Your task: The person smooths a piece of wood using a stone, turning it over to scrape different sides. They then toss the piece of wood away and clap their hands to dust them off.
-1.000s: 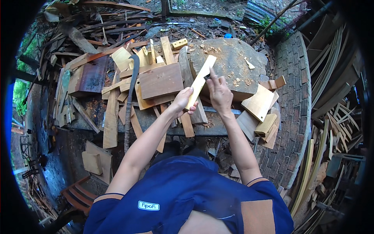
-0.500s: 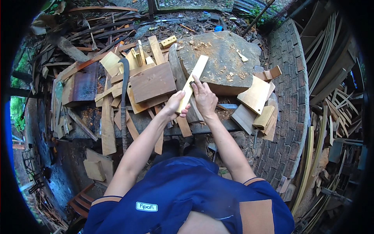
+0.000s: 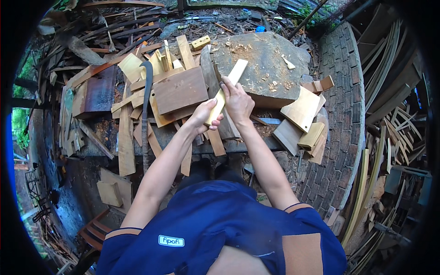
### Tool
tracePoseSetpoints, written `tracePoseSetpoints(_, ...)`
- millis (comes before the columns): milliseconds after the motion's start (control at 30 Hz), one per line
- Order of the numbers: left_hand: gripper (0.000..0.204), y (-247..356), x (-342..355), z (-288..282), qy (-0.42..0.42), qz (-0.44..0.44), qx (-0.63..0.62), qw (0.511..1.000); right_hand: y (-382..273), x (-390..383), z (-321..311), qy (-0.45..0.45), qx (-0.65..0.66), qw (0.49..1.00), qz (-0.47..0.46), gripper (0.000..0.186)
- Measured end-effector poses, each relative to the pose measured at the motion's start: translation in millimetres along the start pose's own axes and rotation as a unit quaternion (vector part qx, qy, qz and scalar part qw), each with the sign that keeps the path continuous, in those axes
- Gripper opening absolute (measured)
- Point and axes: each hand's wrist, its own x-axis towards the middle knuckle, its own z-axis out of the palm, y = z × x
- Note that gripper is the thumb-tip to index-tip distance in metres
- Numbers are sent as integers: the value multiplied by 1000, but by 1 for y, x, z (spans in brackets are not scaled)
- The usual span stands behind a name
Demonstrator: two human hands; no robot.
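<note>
A narrow, pale wooden strip (image 3: 237, 72) slants up to the right in front of me. My left hand (image 3: 200, 118) is closed round its lower end, thumb on top and fingertips showing past the far edge. Against the middle of the strip, my right hand (image 3: 239, 103) has its fingers bent and pressed together; anything between them is hidden. The strip's upper end reaches over the edge of a large wood block (image 3: 263, 64) strewn with shavings. A dark brown board (image 3: 180, 90) lies just left of my hands.
A curved blade with a long handle (image 3: 147, 98) lies upright to the left among loose wood pieces. Pale offcuts (image 3: 299, 109) are stacked to the right, beside a curved brick wall (image 3: 338, 78). Scrap wood (image 3: 123, 32) is heaped at the far left.
My right hand has slid slightly along the strip, its index finger now more bent. A small dark thing by its fingertips earlier is now hidden. The whole view has shifted slightly.
</note>
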Motion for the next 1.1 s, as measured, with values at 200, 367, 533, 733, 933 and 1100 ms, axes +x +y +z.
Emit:
tracePoseSetpoints(200,25,1,1,-13,-18,-36,-75,996,-6,-12,-11,-3,22,1000,-8,25)
tracePoseSetpoints(367,29,4,-3,3,3,-24,-26,999,-5,4,-5,17,20,999,-23,23)
tracePoseSetpoints(533,29,3,2,-6,5,-59,-117,991,-6,-10,-13,8,-8,1000,-20,25)
tracePoseSetpoints(733,31,0,-5,11,8,-11,-42,999,-1,-9,-12,7,-20,1000,-21,25)
tracePoseSetpoints(933,31,-6,6,-3,-62,-61,-225,970,56,-68,-14,-86,55,990,93,33)
tracePoseSetpoints(1100,29,-13,12,-7,-62,-83,-278,955,61,-30,-12,-30,240,967,80,44)
